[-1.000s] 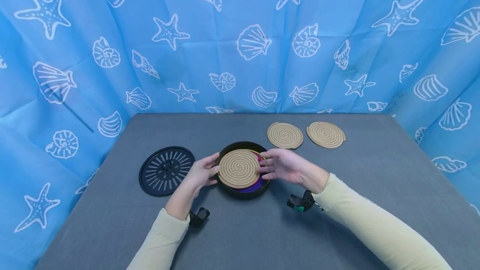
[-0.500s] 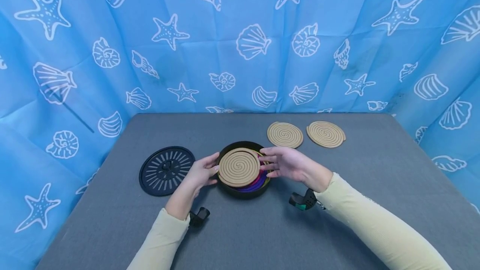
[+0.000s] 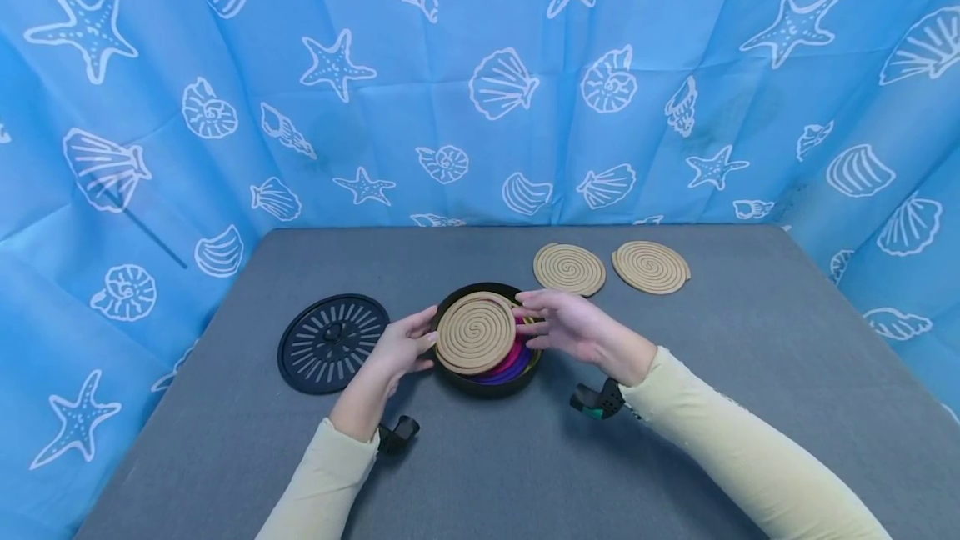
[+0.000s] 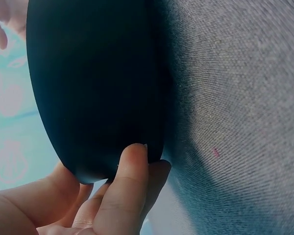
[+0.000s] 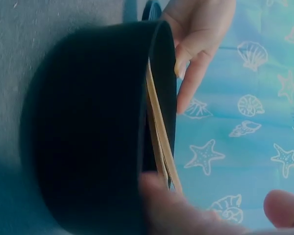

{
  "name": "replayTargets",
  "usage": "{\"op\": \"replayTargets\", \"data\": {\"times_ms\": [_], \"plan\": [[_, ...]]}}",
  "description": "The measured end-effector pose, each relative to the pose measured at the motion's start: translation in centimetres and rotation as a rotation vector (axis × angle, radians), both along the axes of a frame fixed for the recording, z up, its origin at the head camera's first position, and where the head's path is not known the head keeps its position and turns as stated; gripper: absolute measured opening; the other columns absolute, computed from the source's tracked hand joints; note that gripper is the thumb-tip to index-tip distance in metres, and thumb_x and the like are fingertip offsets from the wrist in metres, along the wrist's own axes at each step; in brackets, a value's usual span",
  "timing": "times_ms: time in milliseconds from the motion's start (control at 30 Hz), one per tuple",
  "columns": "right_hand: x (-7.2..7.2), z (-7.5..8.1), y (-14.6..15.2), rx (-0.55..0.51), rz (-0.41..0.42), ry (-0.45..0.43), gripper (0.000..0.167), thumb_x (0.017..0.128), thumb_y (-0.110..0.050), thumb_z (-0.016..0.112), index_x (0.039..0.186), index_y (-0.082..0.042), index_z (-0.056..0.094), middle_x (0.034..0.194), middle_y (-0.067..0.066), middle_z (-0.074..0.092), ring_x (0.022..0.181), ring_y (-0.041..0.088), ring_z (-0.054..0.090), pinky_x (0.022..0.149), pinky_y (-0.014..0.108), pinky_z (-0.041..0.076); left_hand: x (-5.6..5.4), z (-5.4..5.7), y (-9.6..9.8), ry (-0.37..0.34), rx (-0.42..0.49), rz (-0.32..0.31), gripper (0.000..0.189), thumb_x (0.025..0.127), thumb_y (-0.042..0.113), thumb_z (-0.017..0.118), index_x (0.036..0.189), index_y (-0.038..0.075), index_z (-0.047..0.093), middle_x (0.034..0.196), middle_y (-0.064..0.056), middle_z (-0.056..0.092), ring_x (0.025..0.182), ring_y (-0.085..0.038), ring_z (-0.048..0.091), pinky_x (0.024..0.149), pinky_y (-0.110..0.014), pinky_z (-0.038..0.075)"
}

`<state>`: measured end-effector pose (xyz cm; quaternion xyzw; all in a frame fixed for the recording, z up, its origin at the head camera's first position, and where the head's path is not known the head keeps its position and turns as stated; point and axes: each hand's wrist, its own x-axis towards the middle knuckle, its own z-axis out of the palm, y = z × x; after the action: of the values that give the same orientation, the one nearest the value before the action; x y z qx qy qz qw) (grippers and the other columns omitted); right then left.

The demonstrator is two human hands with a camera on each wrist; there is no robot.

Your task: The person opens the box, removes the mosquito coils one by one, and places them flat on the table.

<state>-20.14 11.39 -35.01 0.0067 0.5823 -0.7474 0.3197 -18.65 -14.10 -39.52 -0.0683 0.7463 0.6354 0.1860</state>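
A round black tin (image 3: pixel 491 390) stands on the table in the head view. A tan mosquito coil (image 3: pixel 476 332) lies tilted in its mouth, over magenta, purple and yellow coils (image 3: pixel 516 363). In the right wrist view, two tan edges rise past the rim. My left hand (image 3: pixel 405 347) grips the tin's left side; the left wrist view shows its thumb and fingers against the black wall (image 4: pixel 98 88). My right hand (image 3: pixel 573 325) is at the right rim, fingers spread, thumb apart. Whether its fingertips touch the coil I cannot tell.
A black slotted lid (image 3: pixel 333 343) lies left of the tin. Two tan coils, one nearer (image 3: pixel 569 269) and one farther right (image 3: pixel 651 267), lie at the back right. A blue shell-print curtain (image 3: pixel 450 107) hangs behind the grey table (image 3: pixel 480 473).
The tan coil has tilted and shifted slightly up and left, baring more of the coloured coils beneath. My right hand's fingers have shifted slightly; the left hand stays on the tin.
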Motion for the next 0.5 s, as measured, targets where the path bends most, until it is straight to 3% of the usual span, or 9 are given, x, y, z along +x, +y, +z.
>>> {"op": "replayTargets", "data": {"times_ms": [200, 333, 500], "plan": [[0.2, -0.7, -0.6, -0.144, -0.082, -0.049, 0.057, 0.101, -0.004, 0.031, 0.151, 0.008, 0.005, 0.154, 0.032, 0.008, 0.141, 0.045, 0.018, 0.115, 0.054, 0.021, 0.0, -0.1, 0.0, -0.009, 0.006, 0.005, 0.049, 0.103, 0.005, 0.045, 0.151, 0.011, 0.036, 0.154, -0.019, 0.032, 0.137, -0.036, 0.036, 0.097, -0.044, 0.049], [0.3, -1.3, -0.9, -0.105, -0.085, -0.039, 0.054, 0.101, -0.003, 0.034, 0.149, 0.009, 0.012, 0.144, 0.029, 0.028, 0.130, 0.034, 0.038, 0.110, 0.047, 0.035, 0.0, -0.2, 0.0, 0.002, 0.018, 0.003, 0.050, 0.102, 0.004, 0.045, 0.150, 0.011, 0.036, 0.153, -0.020, 0.032, 0.137, -0.036, 0.036, 0.098, -0.045, 0.048], [0.1, -1.8, -1.2, -0.050, -0.066, -0.007, 0.050, 0.100, -0.003, 0.037, 0.145, 0.011, 0.019, 0.120, 0.016, 0.046, 0.103, 0.018, 0.052, 0.088, 0.031, 0.048, 0.0, -0.2, 0.0, 0.005, 0.020, -0.002, 0.050, 0.102, 0.003, 0.045, 0.151, 0.010, 0.036, 0.153, -0.020, 0.033, 0.137, -0.035, 0.036, 0.098, -0.045, 0.048]]}}
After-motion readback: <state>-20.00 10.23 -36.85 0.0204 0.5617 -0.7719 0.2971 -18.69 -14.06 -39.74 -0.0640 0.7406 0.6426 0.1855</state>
